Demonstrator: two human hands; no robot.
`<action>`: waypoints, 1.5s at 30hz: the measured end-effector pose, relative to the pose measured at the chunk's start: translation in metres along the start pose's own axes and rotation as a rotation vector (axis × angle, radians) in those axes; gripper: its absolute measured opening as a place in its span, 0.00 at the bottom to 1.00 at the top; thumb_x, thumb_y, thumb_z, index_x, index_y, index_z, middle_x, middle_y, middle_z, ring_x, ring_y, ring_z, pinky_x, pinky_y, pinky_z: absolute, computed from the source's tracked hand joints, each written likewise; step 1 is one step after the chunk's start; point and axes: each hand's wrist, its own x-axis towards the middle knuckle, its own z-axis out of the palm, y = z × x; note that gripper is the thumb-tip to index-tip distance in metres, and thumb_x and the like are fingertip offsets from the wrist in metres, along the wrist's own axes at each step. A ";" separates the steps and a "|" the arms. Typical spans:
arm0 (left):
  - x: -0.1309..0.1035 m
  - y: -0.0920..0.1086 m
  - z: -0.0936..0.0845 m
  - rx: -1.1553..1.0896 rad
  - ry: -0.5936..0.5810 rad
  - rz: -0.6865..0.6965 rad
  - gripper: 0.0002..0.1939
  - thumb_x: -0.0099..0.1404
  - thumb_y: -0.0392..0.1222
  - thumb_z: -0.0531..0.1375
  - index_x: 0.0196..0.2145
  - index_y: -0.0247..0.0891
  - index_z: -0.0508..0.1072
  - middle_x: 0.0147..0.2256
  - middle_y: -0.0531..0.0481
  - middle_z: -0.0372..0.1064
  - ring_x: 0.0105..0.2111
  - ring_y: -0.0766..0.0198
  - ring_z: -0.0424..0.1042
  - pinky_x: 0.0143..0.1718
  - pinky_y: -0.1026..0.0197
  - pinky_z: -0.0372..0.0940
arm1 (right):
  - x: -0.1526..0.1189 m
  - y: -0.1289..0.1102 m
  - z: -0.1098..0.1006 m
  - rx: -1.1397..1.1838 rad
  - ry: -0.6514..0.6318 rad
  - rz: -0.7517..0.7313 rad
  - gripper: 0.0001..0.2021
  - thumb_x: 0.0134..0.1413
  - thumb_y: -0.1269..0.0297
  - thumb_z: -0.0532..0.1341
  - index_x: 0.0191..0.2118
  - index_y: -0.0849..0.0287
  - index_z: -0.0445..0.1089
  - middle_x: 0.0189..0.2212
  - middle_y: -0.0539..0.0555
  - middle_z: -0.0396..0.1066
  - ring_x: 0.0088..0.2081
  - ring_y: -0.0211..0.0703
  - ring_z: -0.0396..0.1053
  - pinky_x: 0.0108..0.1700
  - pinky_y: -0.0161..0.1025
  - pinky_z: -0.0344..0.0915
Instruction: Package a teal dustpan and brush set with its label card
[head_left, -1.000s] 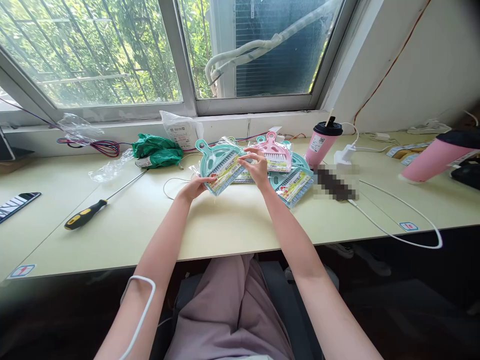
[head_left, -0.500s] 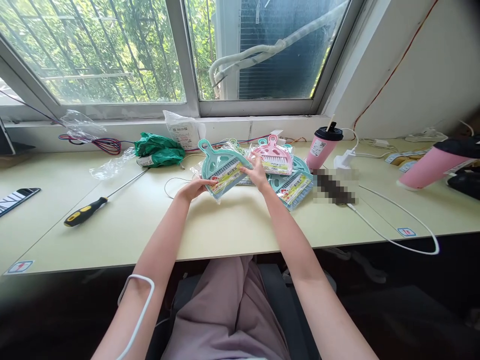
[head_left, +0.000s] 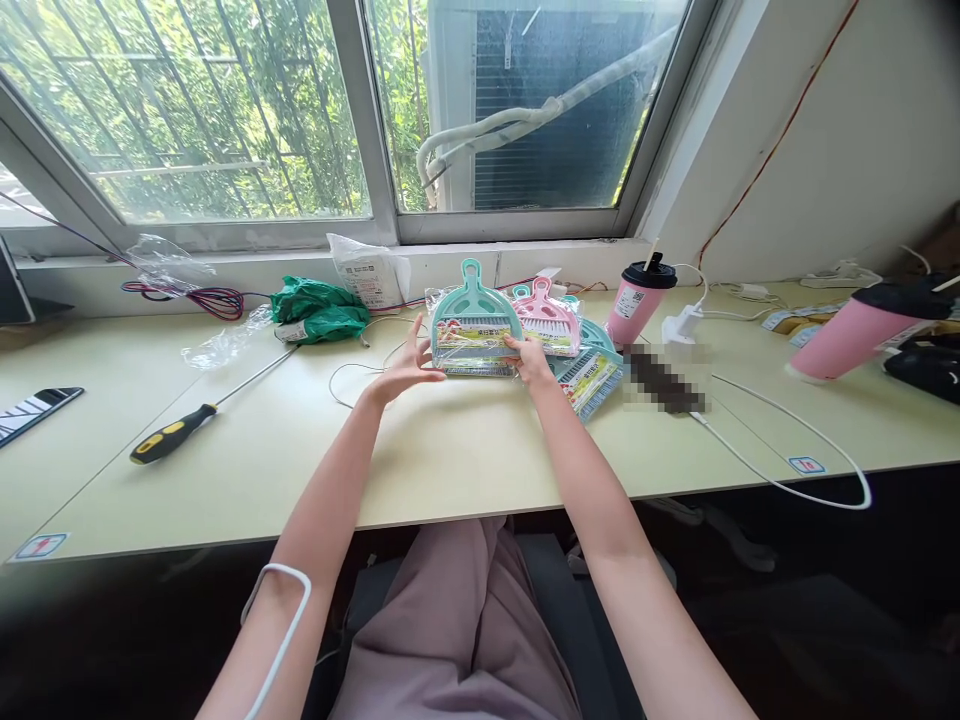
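Observation:
In the middle of the table a teal dustpan and brush set (head_left: 472,312) in clear wrapping stands nearly upright, handle up. My right hand (head_left: 529,360) grips its lower right edge, thumb on the front. My left hand (head_left: 409,370) is open beside its left edge, fingers and thumb spread; whether a fingertip touches the wrapping I cannot tell. Just right and behind is a pink dustpan set (head_left: 551,318). Another teal dustpan set (head_left: 592,375) lies tilted under it, its brush bristles toward the front.
A pink cup (head_left: 636,305) stands right of the sets, with a blurred dark object (head_left: 664,380) on a white cable. Another pink cup (head_left: 851,335) leans at far right. To the left are a screwdriver (head_left: 176,435), a green bag (head_left: 321,308) and a phone-like slab (head_left: 37,412).
The teal set in my hands has turned from tilted to upright and moved slightly right and back. My left hand has let go of its lower left corner and spread open.

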 end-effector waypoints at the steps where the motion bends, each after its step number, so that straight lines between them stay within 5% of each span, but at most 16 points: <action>1: 0.003 -0.002 0.007 0.066 0.016 0.012 0.64 0.47 0.43 0.74 0.71 0.57 0.40 0.69 0.40 0.50 0.60 0.44 0.66 0.58 0.42 0.65 | 0.000 0.000 0.000 0.008 0.012 0.001 0.08 0.45 0.67 0.70 0.30 0.58 0.70 0.27 0.49 0.72 0.34 0.41 0.74 0.37 0.39 0.75; 4: 0.013 -0.014 0.022 0.143 0.184 0.066 0.62 0.50 0.47 0.74 0.71 0.54 0.40 0.68 0.39 0.52 0.58 0.45 0.68 0.55 0.45 0.68 | -0.001 0.001 0.001 0.007 0.012 0.002 0.07 0.46 0.68 0.69 0.31 0.58 0.70 0.28 0.49 0.72 0.35 0.41 0.73 0.38 0.39 0.75; 8: 0.021 -0.025 0.017 0.104 0.446 0.050 0.51 0.56 0.54 0.69 0.70 0.43 0.48 0.54 0.37 0.71 0.49 0.47 0.75 0.42 0.50 0.75 | -0.004 0.002 0.003 -0.008 -0.040 -0.005 0.07 0.45 0.68 0.68 0.32 0.58 0.71 0.31 0.51 0.73 0.38 0.42 0.73 0.35 0.37 0.74; 13: 0.020 -0.023 0.002 0.024 0.527 -0.032 0.27 0.56 0.50 0.67 0.49 0.31 0.73 0.42 0.39 0.76 0.42 0.48 0.76 0.32 0.53 0.76 | -0.006 0.006 0.009 -0.037 -0.137 -0.031 0.14 0.41 0.64 0.72 0.35 0.58 0.72 0.33 0.51 0.74 0.41 0.44 0.73 0.37 0.38 0.75; 18: 0.023 -0.020 0.005 -0.068 0.661 -0.102 0.13 0.58 0.38 0.62 0.42 0.33 0.69 0.41 0.41 0.76 0.39 0.52 0.77 0.34 0.51 0.77 | -0.008 0.011 0.017 -0.025 -0.198 0.005 0.14 0.42 0.61 0.72 0.35 0.57 0.72 0.34 0.51 0.74 0.37 0.43 0.74 0.40 0.42 0.77; 23: 0.023 -0.022 0.010 -0.047 0.680 -0.127 0.12 0.60 0.36 0.58 0.43 0.37 0.63 0.47 0.41 0.72 0.37 0.54 0.77 0.34 0.49 0.77 | -0.009 0.013 0.018 -0.101 -0.182 -0.005 0.16 0.45 0.57 0.71 0.39 0.57 0.72 0.37 0.53 0.76 0.41 0.45 0.74 0.41 0.42 0.77; 28: 0.020 -0.026 0.013 0.005 0.629 -0.118 0.16 0.60 0.41 0.61 0.45 0.40 0.62 0.50 0.41 0.70 0.40 0.53 0.77 0.33 0.51 0.76 | -0.014 0.011 0.021 -0.479 -0.015 -0.146 0.19 0.53 0.54 0.64 0.49 0.55 0.71 0.50 0.57 0.74 0.55 0.54 0.70 0.50 0.48 0.73; 33: 0.017 -0.025 0.021 0.037 0.659 -0.109 0.18 0.63 0.47 0.61 0.47 0.38 0.63 0.49 0.40 0.70 0.42 0.51 0.76 0.31 0.53 0.76 | -0.023 0.010 0.025 -0.809 0.082 -0.280 0.38 0.41 0.45 0.71 0.57 0.55 0.65 0.54 0.63 0.72 0.60 0.62 0.66 0.60 0.53 0.62; 39: 0.013 -0.021 0.030 0.221 0.702 -0.083 0.35 0.48 0.49 0.74 0.48 0.38 0.63 0.45 0.40 0.72 0.44 0.49 0.75 0.29 0.57 0.74 | -0.028 0.012 0.030 -0.886 0.118 -0.273 0.43 0.40 0.43 0.72 0.61 0.55 0.61 0.51 0.64 0.74 0.57 0.63 0.69 0.56 0.52 0.65; 45: 0.016 -0.023 0.027 0.243 0.789 -0.108 0.33 0.48 0.44 0.73 0.47 0.38 0.64 0.46 0.40 0.73 0.42 0.51 0.76 0.27 0.59 0.73 | -0.028 0.015 0.034 -0.817 0.108 -0.291 0.40 0.43 0.45 0.71 0.61 0.56 0.62 0.49 0.63 0.75 0.56 0.62 0.70 0.57 0.52 0.64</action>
